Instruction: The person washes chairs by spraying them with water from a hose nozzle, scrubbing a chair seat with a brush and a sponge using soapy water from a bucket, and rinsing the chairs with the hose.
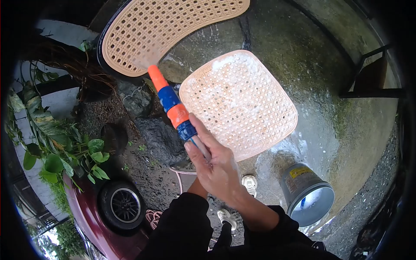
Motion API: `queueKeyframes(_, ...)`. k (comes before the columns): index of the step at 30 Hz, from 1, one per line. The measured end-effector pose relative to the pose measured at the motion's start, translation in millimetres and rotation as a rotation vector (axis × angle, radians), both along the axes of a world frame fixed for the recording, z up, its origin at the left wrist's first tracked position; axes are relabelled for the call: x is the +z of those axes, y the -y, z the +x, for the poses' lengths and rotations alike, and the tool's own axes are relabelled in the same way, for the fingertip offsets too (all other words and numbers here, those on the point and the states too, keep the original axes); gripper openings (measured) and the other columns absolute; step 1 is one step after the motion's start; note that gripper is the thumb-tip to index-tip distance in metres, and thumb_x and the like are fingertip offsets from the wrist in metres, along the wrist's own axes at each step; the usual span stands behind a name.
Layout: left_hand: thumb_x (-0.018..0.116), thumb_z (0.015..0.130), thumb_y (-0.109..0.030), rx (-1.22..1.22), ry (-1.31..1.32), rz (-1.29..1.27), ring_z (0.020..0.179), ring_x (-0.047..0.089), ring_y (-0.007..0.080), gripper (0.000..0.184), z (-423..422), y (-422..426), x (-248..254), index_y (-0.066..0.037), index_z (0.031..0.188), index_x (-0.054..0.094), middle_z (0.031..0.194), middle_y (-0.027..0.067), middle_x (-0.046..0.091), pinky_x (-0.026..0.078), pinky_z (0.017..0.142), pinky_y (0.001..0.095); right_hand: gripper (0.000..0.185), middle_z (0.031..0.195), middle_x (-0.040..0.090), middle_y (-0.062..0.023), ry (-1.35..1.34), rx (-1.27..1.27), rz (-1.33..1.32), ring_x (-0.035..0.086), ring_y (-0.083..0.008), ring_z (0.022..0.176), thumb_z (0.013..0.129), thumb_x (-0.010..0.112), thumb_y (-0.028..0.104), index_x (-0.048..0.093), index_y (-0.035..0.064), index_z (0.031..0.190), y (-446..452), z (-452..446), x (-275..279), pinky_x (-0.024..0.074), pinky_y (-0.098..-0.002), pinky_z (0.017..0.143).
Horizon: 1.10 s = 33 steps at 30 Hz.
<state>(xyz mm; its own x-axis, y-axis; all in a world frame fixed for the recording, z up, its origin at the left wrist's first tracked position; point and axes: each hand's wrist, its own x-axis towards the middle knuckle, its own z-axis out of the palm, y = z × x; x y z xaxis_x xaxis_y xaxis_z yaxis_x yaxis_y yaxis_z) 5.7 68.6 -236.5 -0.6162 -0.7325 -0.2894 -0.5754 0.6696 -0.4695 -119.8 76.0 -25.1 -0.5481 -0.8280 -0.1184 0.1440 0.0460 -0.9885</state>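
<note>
My right hand [219,171] is closed around the clear hose just behind an orange and blue nozzle [177,113]. The nozzle points up and left, with faint spray at its tip by the lower end of a curved tan lattice panel [130,37] with a dark rim. Of my left hand [197,189], only the wrist area shows, beneath the right hand; its fingers are hidden. Just right of the nozzle is a square tan lattice panel [242,104], covered in white foam.
A grey bucket [299,184] with suds and something blue inside stands at the lower right. Dark rocks [158,136] and leafy plants [54,162] are at left. A wheel [123,206] and maroon car body [89,216] lie lower left. Wet concrete [320,117] extends right.
</note>
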Motion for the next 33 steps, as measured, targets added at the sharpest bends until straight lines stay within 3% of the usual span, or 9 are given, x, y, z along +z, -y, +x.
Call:
queueKeyframes(3, 0.041, 0.091, -0.027, -0.113, 0.122, -0.322, 0.133, 0.0, 0.0517, 0.07, -10, 4, 8, -0.004, 0.144, 0.001, 0.142, 0.0366, -0.004, 0.006, 0.107, 0.0585, 0.051, 0.119, 0.055, -0.019, -0.282, 0.258, 0.153, 0.057, -0.0276, 0.099, 0.093, 0.049, 0.02, 0.031, 0.0049, 0.138, 3, 6, 15, 0.0279, -0.0516, 0.099)
queueKeyframes(4, 0.048, 0.088, -0.027, 0.067, 0.078, 0.069, 0.132, -0.001, 0.0532, 0.077, -18, 6, 29, -0.005, 0.144, 0.001, 0.142, 0.037, -0.005, 0.008, 0.107, 0.0592, 0.052, 0.119, 0.055, -0.0194, -0.218, 0.27, 0.149, 0.056, -0.0321, 0.101, 0.093, 0.048, 0.021, 0.03, 0.0052, 0.139, 5, 7, 20, 0.0188, -0.0543, 0.101)
queueKeyframes(6, 0.055, 0.085, -0.027, 0.248, 0.028, 0.452, 0.131, -0.002, 0.0547, 0.084, -20, 10, 34, -0.006, 0.144, 0.0, 0.141, 0.0374, -0.007, 0.01, 0.106, 0.0598, 0.053, 0.118, 0.055, -0.0197, -0.156, 0.286, 0.136, 0.055, -0.0366, 0.103, 0.093, 0.048, 0.023, 0.029, 0.0055, 0.139, 10, 5, 28, 0.0097, -0.0571, 0.104)
queueKeyframes(9, 0.072, 0.07, -0.035, 0.171, -0.225, 0.374, 0.131, -0.002, 0.0553, 0.109, -1, 8, 9, -0.006, 0.144, -0.002, 0.142, 0.0367, -0.007, 0.012, 0.105, 0.0615, 0.053, 0.108, 0.059, -0.0154, -0.009, 0.133, 0.029, 0.059, -0.0253, 0.092, 0.094, 0.048, 0.021, 0.028, 0.0065, 0.14, 16, -1, 34, 0.0324, -0.0487, 0.096)
queueKeyframes(12, 0.061, 0.077, -0.032, 0.175, -0.211, 0.404, 0.128, -0.006, 0.0582, 0.097, 1, 8, 1, -0.002, 0.143, -0.004, 0.14, 0.0394, -0.008, 0.007, 0.103, 0.0636, 0.053, 0.085, 0.058, -0.0075, 0.026, -0.11, -0.023, 0.055, -0.0105, 0.07, 0.095, 0.047, 0.018, 0.025, 0.0066, 0.141, 12, -19, 32, 0.0461, -0.0286, 0.07)
queueKeyframes(14, 0.054, 0.081, -0.03, 0.18, -0.202, 0.43, 0.127, -0.008, 0.0602, 0.09, 0, 7, -2, 0.0, 0.142, -0.005, 0.139, 0.0412, -0.009, 0.004, 0.102, 0.065, 0.057, 0.064, 0.05, 0.0015, 0.444, -0.398, -0.208, 0.042, -0.0021, 0.052, 0.094, 0.048, 0.015, 0.02, 0.0034, 0.142, 6, -31, 35, 0.0374, -0.0184, 0.049)
queueKeyframes(18, 0.048, 0.085, -0.03, 0.188, 0.061, 0.392, 0.127, -0.007, 0.0604, 0.083, -7, 9, 4, -0.001, 0.142, -0.004, 0.14, 0.04, -0.009, 0.004, 0.102, 0.0658, 0.055, 0.076, 0.056, -0.0008, 0.48, -0.384, -0.205, 0.045, -0.0013, 0.057, 0.094, 0.048, 0.014, 0.022, 0.0025, 0.141, 1, -36, 37, 0.0375, -0.0174, 0.051)
queueKeyframes(22, 0.047, 0.085, -0.029, 0.182, -0.068, 0.399, 0.127, -0.007, 0.0605, 0.082, -4, 11, 0, -0.001, 0.142, -0.004, 0.139, 0.0401, -0.009, 0.004, 0.101, 0.0659, 0.052, 0.106, 0.056, -0.0075, -0.043, -0.289, -0.252, 0.049, -0.0025, 0.07, 0.094, 0.05, 0.013, 0.029, 0.0011, 0.139, 14, -23, 22, 0.0447, -0.0183, 0.062)
queueKeyframes(33, 0.045, 0.086, -0.028, 0.188, -0.123, 0.412, 0.127, -0.007, 0.0608, 0.08, 2, 7, -2, -0.001, 0.142, -0.004, 0.139, 0.0403, -0.009, 0.004, 0.101, 0.0664, 0.052, 0.066, 0.049, 0.004, 0.28, -0.128, -0.132, 0.04, -0.0008, 0.051, 0.093, 0.051, 0.014, 0.029, 0.005, 0.14, 45, -22, 26, 0.0348, -0.0164, 0.045)
